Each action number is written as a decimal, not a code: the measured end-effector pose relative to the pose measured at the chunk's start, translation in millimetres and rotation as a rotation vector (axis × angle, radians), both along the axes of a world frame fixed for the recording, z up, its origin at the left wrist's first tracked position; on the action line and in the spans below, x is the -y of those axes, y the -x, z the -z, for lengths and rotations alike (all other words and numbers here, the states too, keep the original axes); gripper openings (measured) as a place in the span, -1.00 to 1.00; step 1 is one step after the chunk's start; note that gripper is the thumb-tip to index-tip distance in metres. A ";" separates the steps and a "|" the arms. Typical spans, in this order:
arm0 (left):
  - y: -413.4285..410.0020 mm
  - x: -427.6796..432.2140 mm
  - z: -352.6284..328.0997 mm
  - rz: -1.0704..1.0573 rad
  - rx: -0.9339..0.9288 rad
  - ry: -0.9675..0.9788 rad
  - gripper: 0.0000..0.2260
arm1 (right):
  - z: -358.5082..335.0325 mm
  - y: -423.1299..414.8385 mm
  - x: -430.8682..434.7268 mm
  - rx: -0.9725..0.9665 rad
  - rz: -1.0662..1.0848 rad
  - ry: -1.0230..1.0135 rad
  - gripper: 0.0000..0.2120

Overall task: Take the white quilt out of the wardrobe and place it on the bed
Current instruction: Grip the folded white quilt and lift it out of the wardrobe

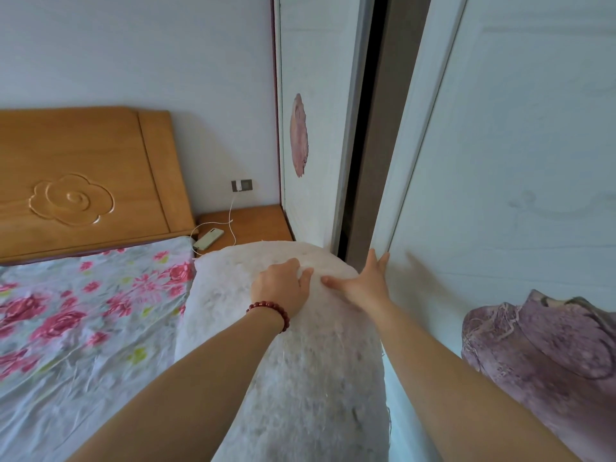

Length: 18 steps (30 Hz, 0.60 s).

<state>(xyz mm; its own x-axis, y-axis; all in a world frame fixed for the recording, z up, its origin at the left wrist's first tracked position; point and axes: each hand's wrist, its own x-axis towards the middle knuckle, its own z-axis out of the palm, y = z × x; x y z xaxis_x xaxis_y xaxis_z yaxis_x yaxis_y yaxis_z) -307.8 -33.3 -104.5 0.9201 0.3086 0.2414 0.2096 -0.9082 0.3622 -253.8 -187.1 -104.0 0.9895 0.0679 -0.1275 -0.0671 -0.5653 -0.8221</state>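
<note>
The white quilt (pixel 300 361) is a thick fluffy bundle standing between my forearms, beside the bed (pixel 83 328) with its floral sheet. My left hand (pixel 280 288), with a red bead bracelet on the wrist, rests on the quilt's top and its fingers curl into the fabric. My right hand (pixel 365 283) is spread flat, with the fingers against the edge of the wardrobe's white sliding door (pixel 500 195) and the thumb touching the quilt. A narrow dark gap (pixel 366 145) shows between the two wardrobe doors. The quilt's lower part is out of frame.
A wooden headboard (pixel 76 175) stands at the left. Between the bed and the wardrobe, a wooden nightstand (pixel 256 225) holds a phone (pixel 208 238) on a white charging cable. The left wardrobe door (pixel 313 128) carries a purple flower print.
</note>
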 end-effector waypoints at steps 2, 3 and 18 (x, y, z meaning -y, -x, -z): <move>-2.4 -3.1 -1.1 0.006 0.002 -0.005 -0.66 | -0.4 -1.8 -2.7 0.000 0.000 0.005 0.23; -3.5 -4.8 -1.6 0.008 0.001 -0.007 -0.66 | -0.8 -3.0 -4.1 0.003 0.000 0.005 0.23; -43.0 -19.5 -13.0 0.020 0.017 -0.021 -0.66 | -2.7 -42.1 -14.3 -0.019 0.062 -0.020 0.31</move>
<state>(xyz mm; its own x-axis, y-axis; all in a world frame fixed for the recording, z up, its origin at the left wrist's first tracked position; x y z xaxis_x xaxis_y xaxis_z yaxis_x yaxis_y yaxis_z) -264.8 -13.7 -91.5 0.9217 0.2851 0.2630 0.1856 -0.9195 0.3465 -211.7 -172.9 -101.3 0.9894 0.0095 -0.1451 -0.1168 -0.5430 -0.8316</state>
